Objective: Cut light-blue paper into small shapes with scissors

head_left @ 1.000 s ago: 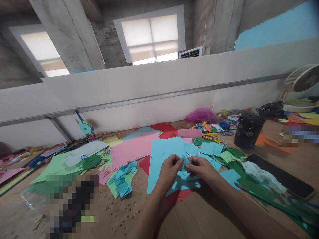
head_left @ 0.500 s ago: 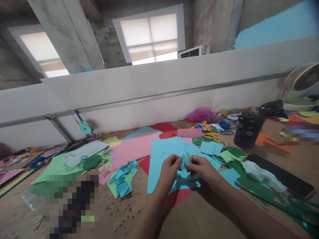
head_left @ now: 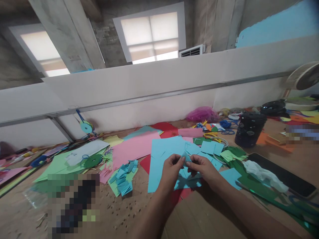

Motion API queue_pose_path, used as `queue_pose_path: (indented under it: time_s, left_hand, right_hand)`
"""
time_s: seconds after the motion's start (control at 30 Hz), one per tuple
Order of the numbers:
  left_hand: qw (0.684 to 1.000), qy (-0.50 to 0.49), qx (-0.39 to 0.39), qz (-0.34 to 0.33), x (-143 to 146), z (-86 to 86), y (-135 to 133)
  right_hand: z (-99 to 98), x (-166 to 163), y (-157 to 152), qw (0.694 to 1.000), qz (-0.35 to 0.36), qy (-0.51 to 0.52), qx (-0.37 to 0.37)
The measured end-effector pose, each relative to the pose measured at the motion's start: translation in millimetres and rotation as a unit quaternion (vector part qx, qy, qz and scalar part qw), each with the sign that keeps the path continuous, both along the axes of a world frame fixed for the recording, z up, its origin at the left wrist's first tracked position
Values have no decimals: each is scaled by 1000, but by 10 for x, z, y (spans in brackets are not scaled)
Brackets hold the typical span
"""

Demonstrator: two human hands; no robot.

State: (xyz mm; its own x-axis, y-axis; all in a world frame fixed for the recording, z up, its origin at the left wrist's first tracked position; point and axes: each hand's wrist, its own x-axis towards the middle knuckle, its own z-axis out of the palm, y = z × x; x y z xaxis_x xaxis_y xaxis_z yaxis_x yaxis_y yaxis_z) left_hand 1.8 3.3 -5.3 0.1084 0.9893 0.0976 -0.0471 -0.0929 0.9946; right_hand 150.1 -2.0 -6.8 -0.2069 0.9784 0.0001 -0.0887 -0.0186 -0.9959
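A small piece of light blue paper (head_left: 185,156) is pinched between my two hands, close to the fingertips. My left hand (head_left: 173,165) grips its left side with thumb and forefinger, and my right hand (head_left: 200,165) grips the right side. Both hands hover over a large light blue sheet (head_left: 159,156). Cut blue squares (head_left: 208,147) lie just beyond my right hand. To the left, a pile of folded blue paper pieces (head_left: 123,179) rests on a light green sheet. Part of the held piece is hidden by my fingers.
Pink sheets (head_left: 132,149) and green sheets (head_left: 58,164) spread leftward. On the right stand a black cup (head_left: 250,129) and a fan (head_left: 302,76), with a phone (head_left: 281,174) and crumpled white tissue (head_left: 264,175) nearer. A white partition (head_left: 139,84) closes the back.
The fingers have drawn slightly closer together, and the held blue paper now looks more folded, with a peak pointing up. The view has shifted very slightly.
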Motion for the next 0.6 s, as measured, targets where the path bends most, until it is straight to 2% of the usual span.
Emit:
queue_pose_path:
  time_s: [0.17,0.37,0.43,0.5,0.6]
  left_hand:
    - [999,-23,-1,34,-17,8,14]
    - [997,-37,-18,66,-208,102,81]
    - [998,-27,-47,41,-275,137,81]
    - [997,-12,-81,-10,-319,162,69]
    - [991,8,-111,-73,-340,180,46]
  right_hand:
    - [-68,-27,15,1000,20,1,-17]
    - [-31,32,13,998,20,-53,20]
    - [0,65,10,998,2,-43,50]
    - [22,87,4,996,-10,-38,82]
    - [31,97,-12,989,10,-75,129]
